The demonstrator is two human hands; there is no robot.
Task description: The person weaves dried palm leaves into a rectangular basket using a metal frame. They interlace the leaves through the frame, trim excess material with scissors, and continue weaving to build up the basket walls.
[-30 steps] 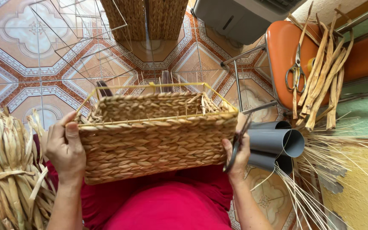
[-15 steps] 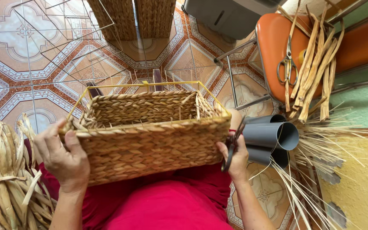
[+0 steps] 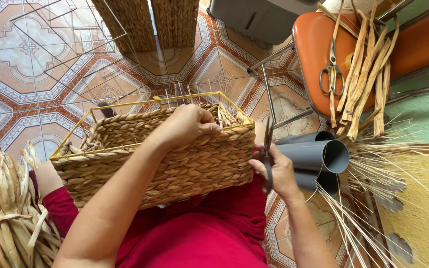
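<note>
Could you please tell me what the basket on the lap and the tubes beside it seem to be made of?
Basket: plaited dried plant fibre, matt tan, over a yellow wire frame. Tubes: probably plastic pipe, smooth grey with thin even walls.

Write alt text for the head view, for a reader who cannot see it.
A person in red steadies a half-woven basket on their lap, left hand gripping its near top edge, right hand holding a dark tool at its right side. Grey pipes lie at the right, and scissors rest on an orange chair.
</note>
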